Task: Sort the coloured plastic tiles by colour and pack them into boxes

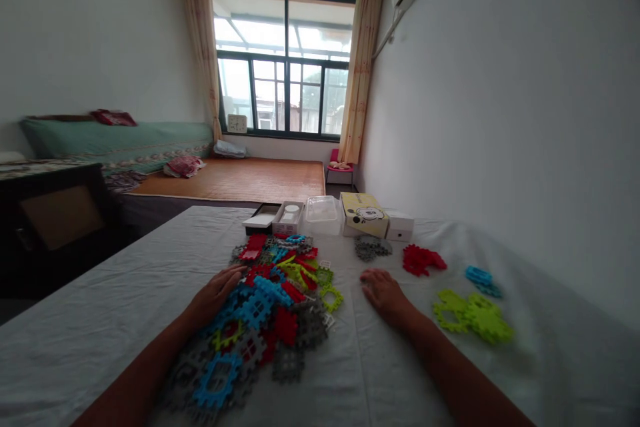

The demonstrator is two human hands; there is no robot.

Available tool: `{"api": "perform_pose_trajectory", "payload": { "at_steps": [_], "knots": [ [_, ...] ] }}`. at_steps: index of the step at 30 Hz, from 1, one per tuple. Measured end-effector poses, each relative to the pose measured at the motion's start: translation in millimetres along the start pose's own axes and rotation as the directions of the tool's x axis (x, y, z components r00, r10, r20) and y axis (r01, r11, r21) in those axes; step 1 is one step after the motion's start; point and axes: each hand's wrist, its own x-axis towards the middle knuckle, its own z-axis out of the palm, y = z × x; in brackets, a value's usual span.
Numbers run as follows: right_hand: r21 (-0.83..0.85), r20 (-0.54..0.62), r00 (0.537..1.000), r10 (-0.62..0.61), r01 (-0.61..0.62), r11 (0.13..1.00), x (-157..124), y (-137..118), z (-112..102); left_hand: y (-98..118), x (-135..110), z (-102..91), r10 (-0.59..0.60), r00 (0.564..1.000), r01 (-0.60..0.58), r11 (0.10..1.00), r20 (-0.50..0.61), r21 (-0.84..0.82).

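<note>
My left hand [216, 293] rests at the left side of a mixed pile of plastic interlocking building pieces, its fingers stretched out against them. Blue pieces [257, 307], red pieces [286, 325], grey pieces [311, 323] and lime-green pieces [300, 273] overlap in this pile, many with toothed edges. On the white cloth right of the pile lies my right hand [386, 295], fingers loosely extended and nothing visible in it. Beyond and beside it sit small separate groups: grey pieces [373, 248], red pieces [423, 260], blue pieces [483, 281] and lime-green pieces [473, 315].
Along the table's far edge stand an open black box [261, 220], a grey box [289, 217] with a white item, a clear plastic container [323, 213], a yellow cartoon box [364, 215] and a white box [400, 225]. A white cloth [125, 310] covers the table. Behind is a bed [250, 177].
</note>
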Motion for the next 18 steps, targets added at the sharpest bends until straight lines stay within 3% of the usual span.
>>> {"api": "perform_pose_trajectory", "payload": {
  "at_steps": [3,5,11,16,18],
  "knots": [
    [-0.004,-0.117,0.990,0.077,-0.078,0.997,2,9,-2,-1,0,-0.7,-0.005,1.000,0.004,1.000,0.017,0.013],
    [-0.008,-0.135,0.986,0.098,-0.100,0.995,2,13,-4,-1,1,-0.3,-0.002,1.000,0.002,1.000,0.024,0.016],
    [0.025,-0.113,0.991,0.064,-0.062,0.998,-5,3,-11,-2,2,2.8,0.011,1.000,-0.011,1.000,0.016,0.014],
    [0.101,-0.006,0.997,0.075,-0.074,0.992,-5,4,-21,2,-1,2.1,0.025,1.000,-0.025,1.000,-0.007,-0.009],
    [0.136,-0.028,0.994,0.108,-0.104,0.985,-4,7,-23,5,-3,1.6,0.032,0.999,-0.032,0.999,-0.016,-0.027]
  ]
}}
